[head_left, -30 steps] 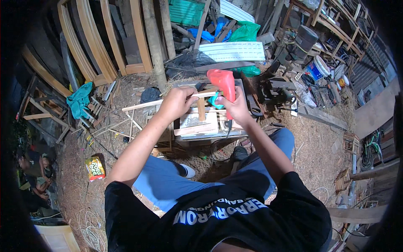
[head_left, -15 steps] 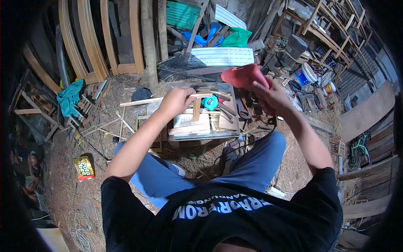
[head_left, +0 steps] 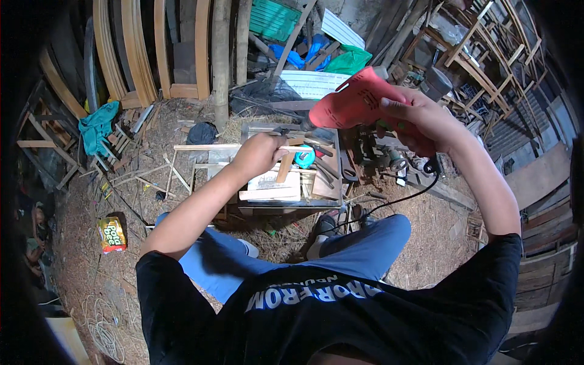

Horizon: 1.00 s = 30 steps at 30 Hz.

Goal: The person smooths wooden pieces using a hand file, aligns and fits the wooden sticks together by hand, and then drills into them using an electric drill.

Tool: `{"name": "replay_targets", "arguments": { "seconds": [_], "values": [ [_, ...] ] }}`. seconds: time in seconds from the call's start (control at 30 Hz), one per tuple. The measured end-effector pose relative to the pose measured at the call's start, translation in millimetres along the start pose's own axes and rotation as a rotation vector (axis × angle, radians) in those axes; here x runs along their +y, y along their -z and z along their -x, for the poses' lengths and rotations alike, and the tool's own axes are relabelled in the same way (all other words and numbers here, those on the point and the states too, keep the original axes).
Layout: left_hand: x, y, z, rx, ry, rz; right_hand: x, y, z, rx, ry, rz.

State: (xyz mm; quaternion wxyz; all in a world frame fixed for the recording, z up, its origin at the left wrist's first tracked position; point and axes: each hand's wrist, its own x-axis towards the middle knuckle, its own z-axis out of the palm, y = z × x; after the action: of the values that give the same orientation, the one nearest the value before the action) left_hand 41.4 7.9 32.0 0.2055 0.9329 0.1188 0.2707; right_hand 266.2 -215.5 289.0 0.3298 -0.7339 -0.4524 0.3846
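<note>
Red plastic pistol-shaped power tool with a dark nose (head_left: 359, 100) is up at about 1 o'clock in the view now, raised over the far right part of the cluttered tabletop (head_left: 322, 204). Big change from a second ago: back then it was upright right beside the left hand, then it swung out right in a blur. Now it's tipped over, nose aimed toward 8 o'clock, and it looks bigger, so probably lifted nearer the camera. Its black cord (head_left: 398, 201) now loops down toward 6 o'clock instead of hanging straight down below the handle.

Right hand (head_left: 421, 121), at 2 o'clock, is wrapped around the grip with the thumb along the side. Can't tell if a finger is on the trigger. Elbow's flared out near 3 to 4 o'clock, forearm angling up and inward.

Left hand (head_left: 260, 155) has hardly budged: at 10 to 11 o'clock, pinching the long pale wooden strip (head_left: 204, 147), forearm reaching in from 8. Short brown wooden piece (head_left: 284, 168) sits just under the strip; can't tell if they're joined. Round turquoise tape measure (head_left: 305, 156) just beside it is uncovered now; the right hand was partly hiding it earlier.
</note>
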Motion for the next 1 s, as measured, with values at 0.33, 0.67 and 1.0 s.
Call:
{"name": "replay_targets", "arguments": {
  "seconds": [0.33,0.67,1.0],
  "values": [
    [2.5,1.3,-8.9,-0.005,0.003,0.002,-14.1,2.0,-17.0,-0.157,-0.051,0.075],
    [-1.0,-2.4,-10.2,-0.012,0.009,0.006,-21.3,1.7,-15.3,-0.155,-0.058,0.186],
    [3.2,2.0,-10.3,-0.051,0.042,-0.022,-19.7,-1.7,-21.0,-0.168,-0.018,0.178]
  ]
}}
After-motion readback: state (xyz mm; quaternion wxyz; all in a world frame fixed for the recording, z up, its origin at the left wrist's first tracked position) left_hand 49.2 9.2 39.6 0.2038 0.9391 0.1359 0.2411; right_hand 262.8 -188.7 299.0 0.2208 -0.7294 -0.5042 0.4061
